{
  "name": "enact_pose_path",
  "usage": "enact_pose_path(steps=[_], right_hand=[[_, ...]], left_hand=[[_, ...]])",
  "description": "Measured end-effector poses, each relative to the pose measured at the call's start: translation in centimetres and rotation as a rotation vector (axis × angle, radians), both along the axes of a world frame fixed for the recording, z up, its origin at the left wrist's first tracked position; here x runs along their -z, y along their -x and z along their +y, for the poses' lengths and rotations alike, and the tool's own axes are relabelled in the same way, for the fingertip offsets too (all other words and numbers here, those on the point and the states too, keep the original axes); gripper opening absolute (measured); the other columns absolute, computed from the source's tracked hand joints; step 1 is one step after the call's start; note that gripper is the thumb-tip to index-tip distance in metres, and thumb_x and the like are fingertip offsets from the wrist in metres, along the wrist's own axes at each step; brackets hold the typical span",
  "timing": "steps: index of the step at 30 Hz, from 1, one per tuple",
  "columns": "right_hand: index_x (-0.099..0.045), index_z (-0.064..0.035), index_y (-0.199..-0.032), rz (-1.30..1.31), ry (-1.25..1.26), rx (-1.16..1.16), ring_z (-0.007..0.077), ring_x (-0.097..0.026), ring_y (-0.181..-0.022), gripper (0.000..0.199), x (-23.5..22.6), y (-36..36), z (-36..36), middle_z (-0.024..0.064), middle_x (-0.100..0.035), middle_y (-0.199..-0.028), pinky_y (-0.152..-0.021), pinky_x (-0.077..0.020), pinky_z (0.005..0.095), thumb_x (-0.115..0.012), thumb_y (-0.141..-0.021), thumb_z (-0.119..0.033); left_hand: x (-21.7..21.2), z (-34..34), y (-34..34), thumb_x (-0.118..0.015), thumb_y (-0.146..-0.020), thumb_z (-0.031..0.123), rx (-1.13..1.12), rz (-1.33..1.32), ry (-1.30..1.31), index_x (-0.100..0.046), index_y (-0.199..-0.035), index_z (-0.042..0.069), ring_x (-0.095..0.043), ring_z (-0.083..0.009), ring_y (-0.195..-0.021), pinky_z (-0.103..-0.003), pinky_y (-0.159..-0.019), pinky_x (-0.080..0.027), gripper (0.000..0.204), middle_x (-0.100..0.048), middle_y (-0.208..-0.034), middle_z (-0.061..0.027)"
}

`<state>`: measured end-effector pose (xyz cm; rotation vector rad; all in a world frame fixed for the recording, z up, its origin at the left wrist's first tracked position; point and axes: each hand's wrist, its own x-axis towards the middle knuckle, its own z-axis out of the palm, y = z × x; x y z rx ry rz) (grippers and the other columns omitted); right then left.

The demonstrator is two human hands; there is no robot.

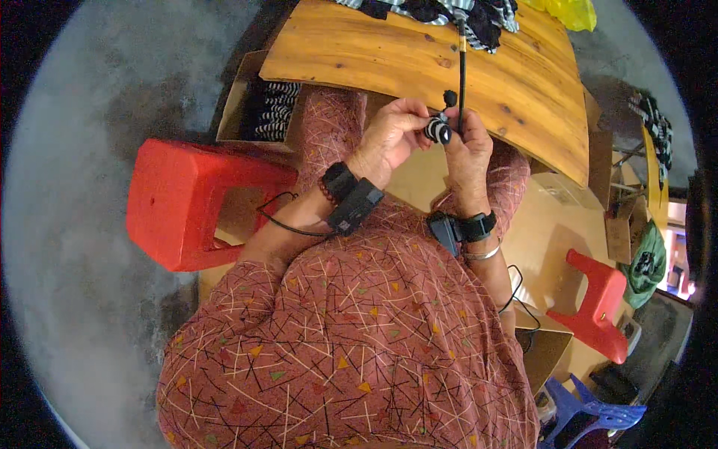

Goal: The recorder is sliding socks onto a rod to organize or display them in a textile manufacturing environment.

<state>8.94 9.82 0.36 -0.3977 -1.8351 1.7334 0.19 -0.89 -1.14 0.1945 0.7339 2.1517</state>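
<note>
Wooden tabletop is extending ahead. Left hand is pinching striped fabric; right hand, hold unclear, is adjoining black rod. Keeping fabric taut should be helping.

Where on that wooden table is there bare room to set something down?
The table is bare left of the black rod, between striped cloth and near edge, and right of it, short of the yellow bag. It's crowded under the cloth and around the left hand and right hand, at the striped piece.
</note>
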Motion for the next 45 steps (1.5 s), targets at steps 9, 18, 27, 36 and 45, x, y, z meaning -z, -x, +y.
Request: enact_pose_path(steps=[9, 18, 27, 36, 45], right_hand=[[-0.053, -0.001, -0.1, 0.152, 0.687, -0.079, 0.0103, -0.052, -0.078, 0.021, 0.0, -2.0, 0.6, 0.0027, -0.053, -0.087, -0.067, -0.0426, 0.0211, -0.056, -0.08, -0.008], [-0.057, -0.0063, -0.088, 0.034, 0.326, 0.095, 0.0004, -0.038, -0.051, 0.01, -4.3, -4.1, 1.8, -0.0035, -0.051, -0.066, -0.044, -0.0267, 0.0152, -0.061, -0.082, -0.012], [-0.059, -0.0004, -0.083, -0.069, 0.215, -0.191, 0.0063, -0.054, -0.069, 0.007, -5.8, -2.6, -1.1, -0.0015, -0.06, -0.075, -0.063, -0.0428, 0.0196, -0.062, -0.081, -0.006], [-0.057, -0.0006, -0.083, -0.014, 0.034, -0.077, 0.0042, -0.046, -0.067, 0.005, -3.5, -2.7, -0.6, -0.004, -0.052, -0.07, -0.06, -0.0393, 0.0188, -0.053, -0.082, -0.002], [-0.059, -0.0002, -0.086, -0.04, 0.049, -0.031, 0.0045, -0.05, -0.068, 0.01, -3.3, -2.4, -0.3, -0.0021, -0.058, -0.074, -0.062, -0.0424, 0.0189, -0.053, -0.079, 0.004]], left_hand=[[-3.4, 0.9, -3.4, -0.062, -0.072, 0.003, 0.225, 0.122, -0.121, -0.06, -0.081, 0.004, -0.06, -0.016, -0.067, -0.026, -0.052, -0.05, 0.01, -0.062, -0.079, -0.0074], [-1.8, -0.9, 0.6, -0.055, -0.076, 0.002, -0.094, 0.058, -0.118, -0.058, -0.09, 0.006, -0.059, -0.0235, -0.063, -0.034, -0.048, -0.048, 0.015, -0.061, -0.08, -0.0114], [-3.0, -0.3, -1.6, -0.056, -0.076, -0.003, -0.243, 0.169, 0.005, -0.057, -0.083, 0.003, -0.06, -0.0171, -0.061, -0.027, -0.049, -0.05, 0.009, -0.061, -0.075, -0.008], [-4.1, -1.0, -1.3, -0.057, -0.076, -0.002, -0.083, 0.164, -0.051, -0.057, -0.079, 0.004, -0.057, -0.0149, -0.055, -0.024, -0.047, -0.049, 0.007, -0.06, -0.074, -0.0055], [-3.9, -1.0, -1.5, -0.058, -0.078, 0.0, 0.021, 0.429, 0.123, -0.06, -0.088, 0.004, -0.056, -0.0091, -0.069, -0.021, -0.053, -0.046, 0.011, -0.061, -0.083, -0.0022]])
